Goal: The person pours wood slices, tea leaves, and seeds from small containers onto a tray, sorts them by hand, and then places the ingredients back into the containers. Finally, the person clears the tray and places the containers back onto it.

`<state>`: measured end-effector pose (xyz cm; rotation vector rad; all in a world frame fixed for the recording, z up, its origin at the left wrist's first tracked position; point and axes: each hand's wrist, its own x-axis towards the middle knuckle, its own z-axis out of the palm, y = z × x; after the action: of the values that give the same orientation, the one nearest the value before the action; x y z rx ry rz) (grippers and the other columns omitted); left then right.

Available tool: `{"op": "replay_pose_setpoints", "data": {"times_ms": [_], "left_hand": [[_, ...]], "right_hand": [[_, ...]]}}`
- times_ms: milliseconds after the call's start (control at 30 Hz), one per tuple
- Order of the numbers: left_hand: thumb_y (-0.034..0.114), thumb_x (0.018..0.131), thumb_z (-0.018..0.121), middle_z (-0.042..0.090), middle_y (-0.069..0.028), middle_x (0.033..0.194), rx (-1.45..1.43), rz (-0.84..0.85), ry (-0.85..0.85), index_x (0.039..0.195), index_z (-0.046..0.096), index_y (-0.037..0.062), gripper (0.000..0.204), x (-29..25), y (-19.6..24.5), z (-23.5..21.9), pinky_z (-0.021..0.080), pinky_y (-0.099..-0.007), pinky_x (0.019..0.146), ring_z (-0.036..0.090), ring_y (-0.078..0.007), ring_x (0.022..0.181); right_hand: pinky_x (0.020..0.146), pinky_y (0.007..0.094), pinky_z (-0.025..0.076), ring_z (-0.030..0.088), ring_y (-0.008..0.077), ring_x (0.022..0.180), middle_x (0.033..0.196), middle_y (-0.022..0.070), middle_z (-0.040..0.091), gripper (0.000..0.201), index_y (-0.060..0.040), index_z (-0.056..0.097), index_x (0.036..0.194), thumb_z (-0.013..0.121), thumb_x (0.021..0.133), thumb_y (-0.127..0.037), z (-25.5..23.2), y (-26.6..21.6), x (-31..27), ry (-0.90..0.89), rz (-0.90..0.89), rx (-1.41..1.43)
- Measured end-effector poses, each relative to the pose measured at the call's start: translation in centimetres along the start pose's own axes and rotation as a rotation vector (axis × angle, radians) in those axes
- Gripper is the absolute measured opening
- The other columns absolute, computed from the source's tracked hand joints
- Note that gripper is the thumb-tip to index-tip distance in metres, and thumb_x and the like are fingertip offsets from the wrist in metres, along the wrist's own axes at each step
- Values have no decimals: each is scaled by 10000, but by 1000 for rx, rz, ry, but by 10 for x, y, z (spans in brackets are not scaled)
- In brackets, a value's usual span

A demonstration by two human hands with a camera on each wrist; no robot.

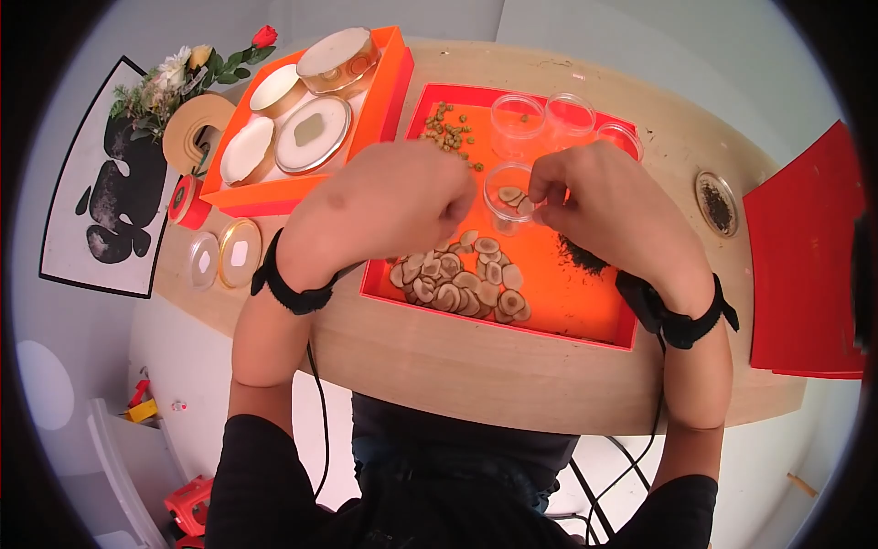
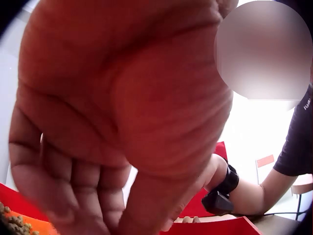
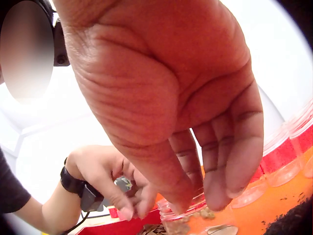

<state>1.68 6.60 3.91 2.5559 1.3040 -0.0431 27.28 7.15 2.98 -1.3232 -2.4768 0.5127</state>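
Seen from the left, the left hand (image 1: 393,206) is raised at the tray (image 1: 558,302) on the desk (image 1: 439,366), its fingers loosely bent, nothing visible in its hold. Next come green buds (image 1: 448,142) along the far side and piled slices (image 1: 448,282) along the near side; a slice is best taken singly, by its edge. The clear cup (image 1: 491,203) is over the middle of the tray, with slices showing in or through it; it would be well kept level, fingertips light on its thin rim. To its right, the right hand (image 1: 613,206) bends thumb and fingers at that rim, whether pinching it or a slice cannot be told. Beneath lie dark shreds (image 1: 583,259), which the palm should clear.
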Motion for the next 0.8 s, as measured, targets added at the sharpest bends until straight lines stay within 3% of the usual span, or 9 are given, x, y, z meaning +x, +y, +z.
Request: {"op": "replay_pose_setpoints", "data": {"times_ms": [67,133,400,800], "left_hand": [[95,878,803,768,-94,825,12,-11,-48,967,752,40,116,-2,0,8,577,-432,753,759,-298,831],[96,863,815,774,-88,849,24,-18,-98,965,757,47,127,0,0,12,576,-435,763,761,-300,868],[137,803,901,764,-99,897,29,-59,-259,976,747,48,247,11,7,17,567,-454,785,751,-329,917],[133,777,918,760,-89,887,-15,-19,-270,976,715,54,295,14,6,21,561,-457,774,750,-318,896]], "right_hand": [[734,494,561,725,392,847,830,203,743,51,27,745,894,760,866,-13,2,2,0,4,-6,-14],[723,434,568,737,330,780,835,160,759,139,20,771,980,819,892,-77,4,4,-2,31,-47,-83],[718,443,565,738,336,799,857,157,762,128,22,743,957,805,896,-72,8,10,-5,92,-98,-43],[743,440,580,747,347,829,873,171,765,129,27,740,955,801,891,-66,7,7,-4,87,-88,-53]]}}
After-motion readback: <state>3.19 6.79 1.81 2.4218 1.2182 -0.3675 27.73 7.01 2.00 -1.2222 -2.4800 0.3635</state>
